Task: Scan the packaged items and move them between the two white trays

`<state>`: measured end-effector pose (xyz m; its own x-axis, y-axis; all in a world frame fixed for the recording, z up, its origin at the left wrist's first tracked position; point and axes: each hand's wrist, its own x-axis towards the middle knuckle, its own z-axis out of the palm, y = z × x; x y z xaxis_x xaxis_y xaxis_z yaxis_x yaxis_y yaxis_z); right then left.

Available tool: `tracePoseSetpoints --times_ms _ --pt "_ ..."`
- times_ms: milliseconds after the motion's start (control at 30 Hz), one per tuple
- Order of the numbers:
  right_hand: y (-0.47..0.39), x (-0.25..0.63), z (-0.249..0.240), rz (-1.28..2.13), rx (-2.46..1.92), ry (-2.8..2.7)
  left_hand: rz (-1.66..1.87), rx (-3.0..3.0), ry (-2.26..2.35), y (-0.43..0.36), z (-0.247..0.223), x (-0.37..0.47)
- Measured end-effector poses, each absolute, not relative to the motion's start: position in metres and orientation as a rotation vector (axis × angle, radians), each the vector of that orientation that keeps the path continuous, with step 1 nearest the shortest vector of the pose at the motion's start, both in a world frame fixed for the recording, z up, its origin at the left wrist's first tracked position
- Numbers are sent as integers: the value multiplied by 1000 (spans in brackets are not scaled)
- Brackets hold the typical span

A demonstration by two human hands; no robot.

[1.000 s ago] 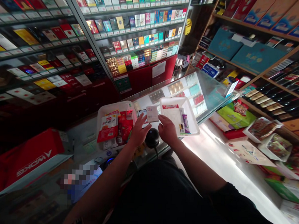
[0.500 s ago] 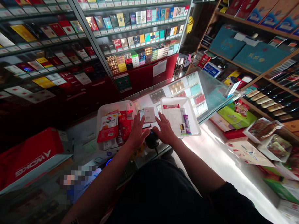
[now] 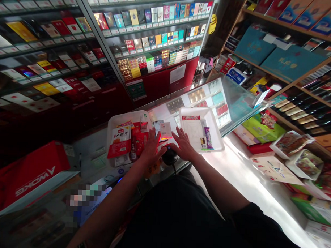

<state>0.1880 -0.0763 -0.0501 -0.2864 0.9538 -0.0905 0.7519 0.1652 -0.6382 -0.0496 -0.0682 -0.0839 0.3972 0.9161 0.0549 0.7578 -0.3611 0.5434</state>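
Note:
My left hand [image 3: 151,149] is open, its fingers spread, just right of a white tray [image 3: 111,133] with red snack packets [image 3: 120,140]. My right hand [image 3: 184,144] is open too, fingers apart, at the left edge of a second white tray [image 3: 218,140]. Between my fingertips lies a small pale box [image 3: 165,129], with red light along its near edge. A phone [image 3: 156,126] is partly hidden behind the box and my left fingers. Below, between my hands, sits a black rounded device [image 3: 169,156] with a cable. The right tray holds a purple packet [image 3: 208,137].
A red box [image 3: 30,173] stands at the left on the glass counter [image 3: 236,108]. Shelves of small packs [image 3: 157,40] rise behind it. Wooden shelves [image 3: 291,85] with boxes and bottles are at the right, with more packages below them.
Red light now shows on the pale box and on my left fingers. The pale box sits slightly lower, and the phone beside it shows a little more. Both hands remain spread.

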Motion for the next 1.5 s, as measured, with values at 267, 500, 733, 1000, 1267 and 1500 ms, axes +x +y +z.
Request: tracePoseSetpoints --times_ms 267,500,733,1000,1267,1500 --pt "-77 189 -53 823 -1638 -2107 530 2196 1365 -67 -81 -50" --pt "-75 187 -42 826 -1632 -2119 557 2192 1389 -66 -74 -51" --pt "-62 168 -22 780 -1558 -2183 673 2137 1450 -70 -65 -65" --pt "-45 117 -5 731 -1454 -2339 766 2031 1637 -78 -52 -108" --pt "-36 63 2 739 -1374 -2473 735 1949 1849 -87 -45 -153" --pt "-41 39 6 753 -1387 -2548 812 1939 1893 -98 -36 -162"
